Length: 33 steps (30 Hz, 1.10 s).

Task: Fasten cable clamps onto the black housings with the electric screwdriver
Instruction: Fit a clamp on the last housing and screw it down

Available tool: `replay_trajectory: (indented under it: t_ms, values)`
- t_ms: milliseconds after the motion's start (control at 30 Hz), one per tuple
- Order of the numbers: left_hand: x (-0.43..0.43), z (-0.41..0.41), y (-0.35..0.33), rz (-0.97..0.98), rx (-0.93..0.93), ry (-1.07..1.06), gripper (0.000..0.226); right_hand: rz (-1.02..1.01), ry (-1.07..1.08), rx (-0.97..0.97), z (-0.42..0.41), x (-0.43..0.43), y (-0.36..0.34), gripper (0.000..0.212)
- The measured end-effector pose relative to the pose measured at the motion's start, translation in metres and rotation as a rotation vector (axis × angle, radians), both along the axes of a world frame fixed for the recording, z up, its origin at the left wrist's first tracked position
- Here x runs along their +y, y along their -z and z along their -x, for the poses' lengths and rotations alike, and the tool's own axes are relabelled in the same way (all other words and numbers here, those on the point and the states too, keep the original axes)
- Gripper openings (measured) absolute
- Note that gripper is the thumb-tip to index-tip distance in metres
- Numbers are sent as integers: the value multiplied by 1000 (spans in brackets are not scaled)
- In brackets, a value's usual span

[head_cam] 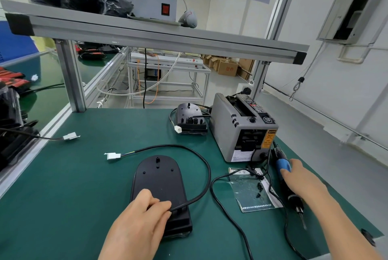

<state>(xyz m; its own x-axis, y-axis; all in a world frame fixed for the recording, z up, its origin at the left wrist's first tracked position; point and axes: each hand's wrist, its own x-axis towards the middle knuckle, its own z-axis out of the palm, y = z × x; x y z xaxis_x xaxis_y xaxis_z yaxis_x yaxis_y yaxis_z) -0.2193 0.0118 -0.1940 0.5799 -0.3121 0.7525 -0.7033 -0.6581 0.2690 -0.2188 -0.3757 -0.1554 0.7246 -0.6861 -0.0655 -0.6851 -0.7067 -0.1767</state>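
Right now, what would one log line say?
left hand: pinches cable at near black housing | right hand: grips electric screwdriver lying on mat

A grey tape dispenser (233, 131) stands on the green bench (84, 175).

Black housing (159, 184), green mat (84, 186).

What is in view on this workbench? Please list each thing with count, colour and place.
mat: one, green, covers bench
near housing: one, black, front centre of mat
far housing: one, black, back centre
housing cable: one, black, loops from near housing to white plug
tape dispenser: one, grey, back right
electric screwdriver: one, blue and black, right side
parts bag: one, clear, right of centre
left grip: one hand, pinches housing cable on near housing
right grip: one hand, holds electric screwdriver
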Motion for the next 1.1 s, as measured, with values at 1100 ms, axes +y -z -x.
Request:
replay_trajectory:
  t_ms: [1100]
  values:
    - [-1,-1,-1,7,26,3,59,-1019,181,-849,-71,42,-27,13]
